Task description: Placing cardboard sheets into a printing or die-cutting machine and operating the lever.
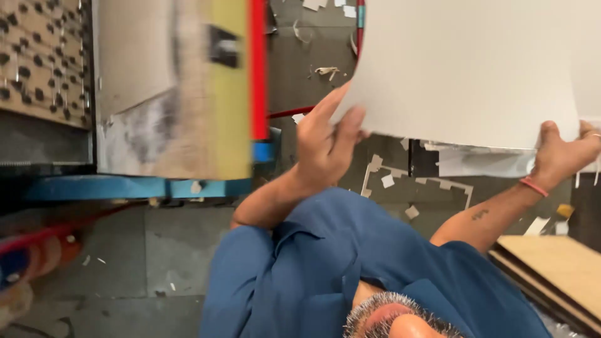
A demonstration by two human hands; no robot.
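Note:
A large off-white sheet of board [469,69] fills the upper right of the view, held up in front of me. My left hand [325,147] pinches the sheet's lower left edge, thumb and fingers closed on it. At the sheet's lower right edge, my right hand [563,153] grips it; a red band circles that wrist. Both forearms reach out from my blue shirt [313,275].
At left stands a machine with a blue frame [125,186], a yellow and red panel [241,87] and a brown board studded with dark pads [41,56]. A stack of brown boards [557,269] lies at lower right. White paper scraps [388,178] litter the grey floor.

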